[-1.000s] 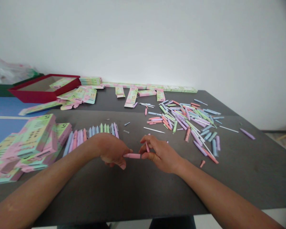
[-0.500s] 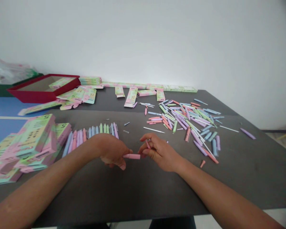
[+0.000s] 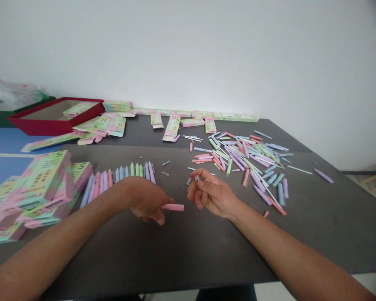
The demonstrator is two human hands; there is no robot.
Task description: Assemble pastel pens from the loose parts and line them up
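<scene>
My left hand [image 3: 146,200] pinches the end of a pink pastel highlighter body [image 3: 173,207], which lies level and sticks out to the right. My right hand [image 3: 211,194] is a short way to its right, fingers curled, with a thin pink piece [image 3: 196,177] showing at the fingertips. Its far end is hidden by the fingers. Just beyond the hand lies a loose heap of pastel pens and parts [image 3: 244,161]. A neat row of pastel pens [image 3: 122,174] lies beyond my left wrist.
Stacked pink-green printed boxes [image 3: 39,186] stand at the left of the dark grey table [image 3: 207,251]. A red tray [image 3: 54,121] and flat printed cartons [image 3: 172,127] lie along the far side, below a white wall.
My right hand has moved up the picture, away from the pink body and toward the heap, with the thin pink piece still in its fingers. My left hand has hardly moved.
</scene>
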